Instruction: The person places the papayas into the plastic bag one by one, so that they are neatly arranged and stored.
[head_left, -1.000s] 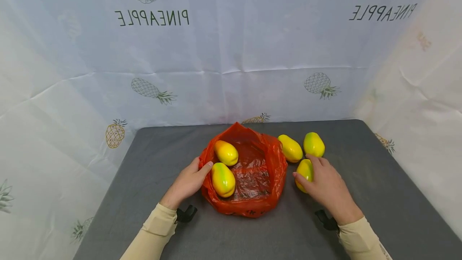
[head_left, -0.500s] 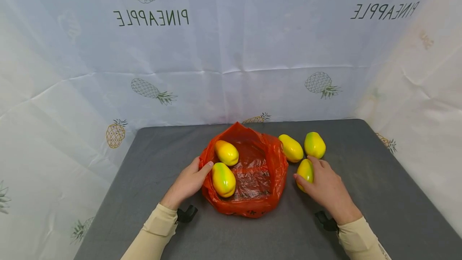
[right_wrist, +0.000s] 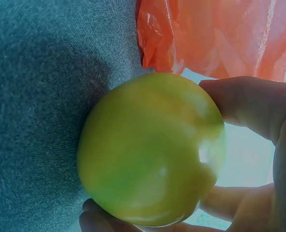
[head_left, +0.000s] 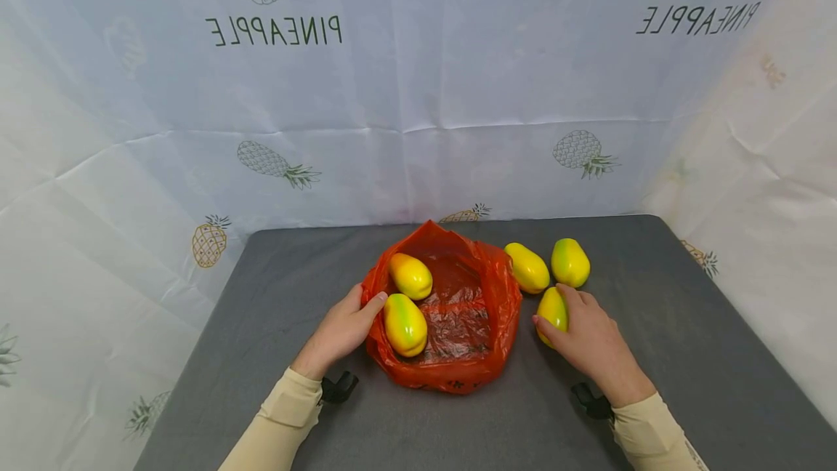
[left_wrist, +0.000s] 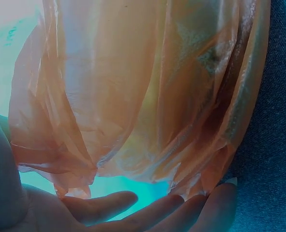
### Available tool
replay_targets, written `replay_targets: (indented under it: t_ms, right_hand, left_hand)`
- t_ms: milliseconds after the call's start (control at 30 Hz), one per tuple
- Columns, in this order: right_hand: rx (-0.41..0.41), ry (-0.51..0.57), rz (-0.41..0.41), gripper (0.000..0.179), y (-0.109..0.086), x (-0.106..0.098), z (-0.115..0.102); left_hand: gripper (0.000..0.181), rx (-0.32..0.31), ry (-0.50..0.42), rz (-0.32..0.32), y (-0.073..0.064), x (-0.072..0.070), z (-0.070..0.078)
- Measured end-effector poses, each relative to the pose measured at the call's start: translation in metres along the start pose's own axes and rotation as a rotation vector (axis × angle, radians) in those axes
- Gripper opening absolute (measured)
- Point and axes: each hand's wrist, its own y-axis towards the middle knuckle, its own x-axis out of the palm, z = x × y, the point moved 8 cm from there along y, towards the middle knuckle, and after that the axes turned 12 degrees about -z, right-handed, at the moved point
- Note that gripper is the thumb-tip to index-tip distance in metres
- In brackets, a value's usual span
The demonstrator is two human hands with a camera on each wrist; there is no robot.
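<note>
A red plastic bag (head_left: 451, 362) stands on the table with its mouth wide. My left hand (head_left: 343, 329) holds its left rim, thumb over the edge and fingers outside; in the left wrist view the fingers (left_wrist: 157, 212) lie along the thin plastic. Inside the bag are two glossy yellow mangoes, one behind (head_left: 410, 277) and one in front (head_left: 405, 325). To the right of the bag, my right hand (head_left: 591, 336) grips another mango (right_wrist: 152, 150) between thumb and fingers. This yellow-green fruit sits on the table, partly hidden by the hand in the head view.
Two more yellow mangoes lie behind the right hand: one against the bag's right side (head_left: 527, 269), the other farther right (head_left: 570, 263). The grey table (head_left: 418, 435) ends at a white pineapple-print curtain (head_left: 366, 173) at the back. Similar cloth hangs at both sides.
</note>
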Motion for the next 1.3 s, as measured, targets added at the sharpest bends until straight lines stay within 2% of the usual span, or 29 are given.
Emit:
replay_targets:
  t_ms: [333, 633, 1000, 1167, 1300]
  right_hand:
    - [-0.017, -0.006, -0.004, 0.079, 0.0, -0.002, -0.002]
    - [-0.052, -0.021, 0.013, 0.079, -0.003, -0.018, -0.015]
    - [-0.131, -0.03, 0.058, 0.078, -0.007, -0.051, -0.054]
    - [-0.157, -0.027, 0.071, 0.077, -0.005, -0.065, -0.076]
    - [-0.177, -0.032, 0.061, 0.077, 0.0, -0.072, -0.096]
  left_hand:
    - [0.063, -0.01, -0.013, 0.0, 0.001, 0.001, -0.002]
    - [0.066, -0.009, -0.023, -0.002, 0.001, 0.001, -0.003]
    - [0.065, -0.01, -0.026, 0.003, 0.0, 0.002, -0.002]
    - [0.058, -0.007, -0.021, 0.008, -0.001, 0.0, 0.0]
    - [0.059, -0.002, -0.022, 0.007, -0.002, 0.0, 0.001]
